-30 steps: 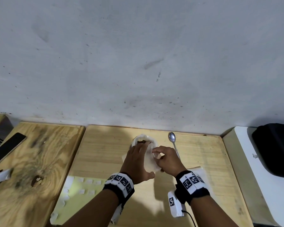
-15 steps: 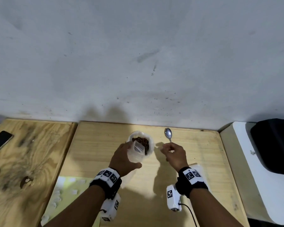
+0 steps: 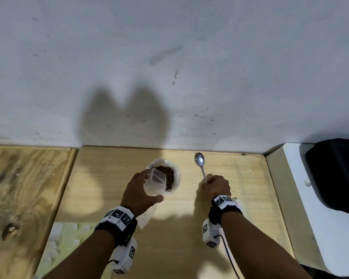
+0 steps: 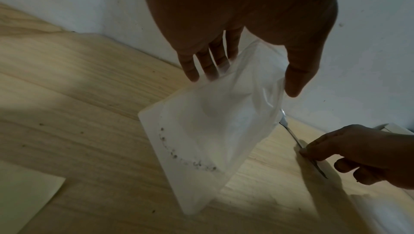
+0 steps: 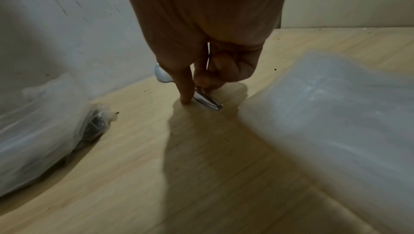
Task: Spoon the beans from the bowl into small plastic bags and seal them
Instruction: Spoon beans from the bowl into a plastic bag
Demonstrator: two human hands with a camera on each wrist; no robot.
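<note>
A white bowl point(image 3: 174, 179) of dark beans point(image 3: 168, 174) stands near the wall on the light wooden table point(image 3: 113, 178). My left hand point(image 3: 147, 188) holds a small clear plastic bag point(image 3: 156, 183) against the bowl's near left side, with its mouth open upward. In the left wrist view the bag point(image 4: 212, 131) hangs between fingers and thumb of that hand point(image 4: 246, 81). A metal spoon point(image 3: 199, 160) lies right of the bowl. My right hand point(image 3: 209, 181) pinches its handle point(image 5: 207, 100) low on the table.
A stack of clear plastic bags point(image 5: 336, 122) lies under my right wrist. A pale green sheet point(image 3: 69, 234) with white bits lies at the lower left. A second wooden table point(image 3: 18, 188) is left; a white surface point(image 3: 290, 198) bearing a black object point(image 3: 336, 174) is right.
My right hand let go of the bag, moved right and took hold of the spoon's handle. The left hand kept the bag, now open beside the bowl.
</note>
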